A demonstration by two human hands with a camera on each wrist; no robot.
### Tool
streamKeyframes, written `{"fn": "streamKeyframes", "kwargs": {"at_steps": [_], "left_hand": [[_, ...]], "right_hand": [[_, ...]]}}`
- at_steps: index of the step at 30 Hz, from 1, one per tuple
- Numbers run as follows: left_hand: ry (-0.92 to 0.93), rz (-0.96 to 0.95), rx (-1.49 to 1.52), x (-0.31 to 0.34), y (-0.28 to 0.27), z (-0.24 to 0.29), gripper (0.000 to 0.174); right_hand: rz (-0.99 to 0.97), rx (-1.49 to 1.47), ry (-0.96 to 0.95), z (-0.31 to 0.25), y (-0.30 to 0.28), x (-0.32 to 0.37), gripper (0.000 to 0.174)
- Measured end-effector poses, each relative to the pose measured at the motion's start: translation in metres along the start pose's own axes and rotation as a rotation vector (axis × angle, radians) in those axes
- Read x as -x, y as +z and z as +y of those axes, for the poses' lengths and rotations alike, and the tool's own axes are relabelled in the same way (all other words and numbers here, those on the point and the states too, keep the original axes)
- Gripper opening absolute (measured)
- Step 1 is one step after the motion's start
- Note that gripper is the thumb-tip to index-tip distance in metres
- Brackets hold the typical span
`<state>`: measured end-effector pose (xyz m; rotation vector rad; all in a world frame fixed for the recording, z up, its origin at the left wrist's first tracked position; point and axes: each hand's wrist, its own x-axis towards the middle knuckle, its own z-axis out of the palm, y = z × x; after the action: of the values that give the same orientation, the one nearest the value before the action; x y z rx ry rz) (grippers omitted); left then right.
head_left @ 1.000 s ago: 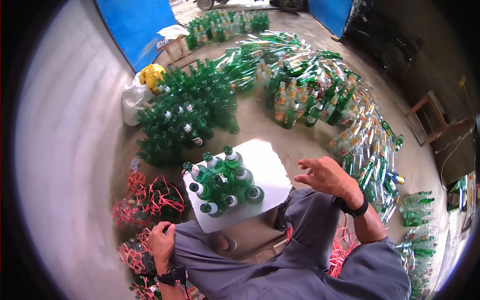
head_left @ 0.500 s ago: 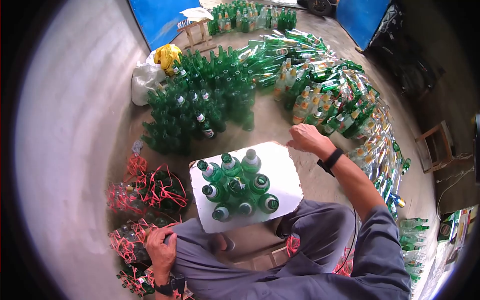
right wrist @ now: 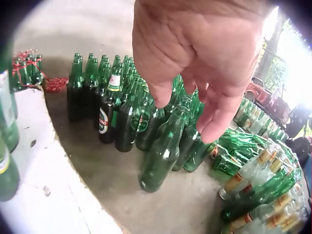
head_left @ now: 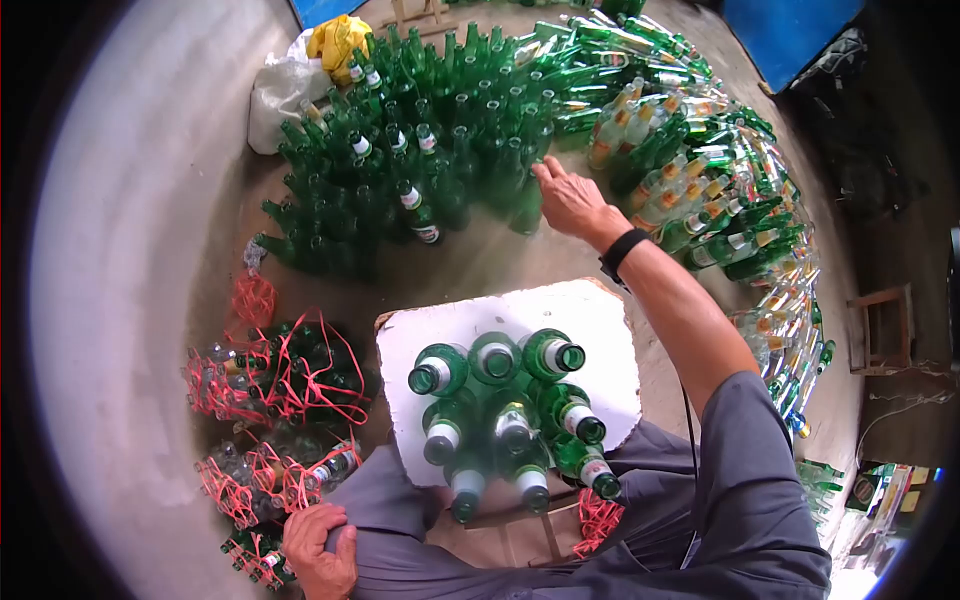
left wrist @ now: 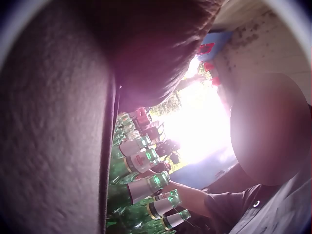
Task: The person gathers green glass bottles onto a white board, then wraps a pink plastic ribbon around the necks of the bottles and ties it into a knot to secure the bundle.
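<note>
In the head view my right hand point(head_left: 578, 207) reaches out past the white board to the near edge of the standing green bottles point(head_left: 465, 150). The right wrist view shows its thumb and fingers spread on either side of the neck of a plain green bottle point(right wrist: 161, 158), with a gap between them. On the left thigh rests my left hand point(head_left: 320, 552), holding nothing. Several green bottles with white neck labels point(head_left: 497, 360) stand grouped on the white board point(head_left: 400, 335) in front of the lap.
Bottles tied with pink string point(head_left: 305, 375) lie left of the board. A long heap of loose bottles point(head_left: 745, 150) curves along the right, with orange-labelled clear bottles point(head_left: 660, 185) at its inner edge. White sacks point(head_left: 283, 100) and a yellow bag point(head_left: 338, 42) lean by the wall.
My right hand has swung from the right of the board forward and left to the standing green bottles. My left hand has stayed on the thigh. The head view has tipped downward.
</note>
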<state>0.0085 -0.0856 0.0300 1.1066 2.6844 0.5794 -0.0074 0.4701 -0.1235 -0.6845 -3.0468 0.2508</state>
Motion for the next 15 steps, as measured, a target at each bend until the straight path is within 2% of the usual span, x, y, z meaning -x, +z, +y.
{"fn": "streamKeyframes", "kwargs": {"at_steps": [3, 4, 9, 12, 15], "left_hand": [[0.006, -0.018, 0.017, -0.007, 0.0, 0.003, 0.01], [-0.001, -0.027, 0.017, -0.009, 0.0, 0.004, 0.01], [-0.009, -0.061, 0.0, -0.016, -0.001, 0.007, 0.011], [-0.026, -0.054, 0.016, -0.018, 0.0, 0.009, 0.011], [-0.041, -0.071, 0.021, -0.019, -0.001, 0.008, 0.012]], "right_hand": [[-0.007, 0.023, -0.016, -0.002, 0.017, -0.025, 0.055], [0.051, 0.012, -0.052, -0.001, 0.024, -0.031, 0.043], [-0.024, 0.01, -0.027, 0.007, 0.052, -0.05, 0.033], [-0.001, 0.063, -0.032, 0.009, 0.061, -0.054, 0.03], [0.018, 0.163, 0.05, 0.005, 0.063, -0.052, 0.023]]}}
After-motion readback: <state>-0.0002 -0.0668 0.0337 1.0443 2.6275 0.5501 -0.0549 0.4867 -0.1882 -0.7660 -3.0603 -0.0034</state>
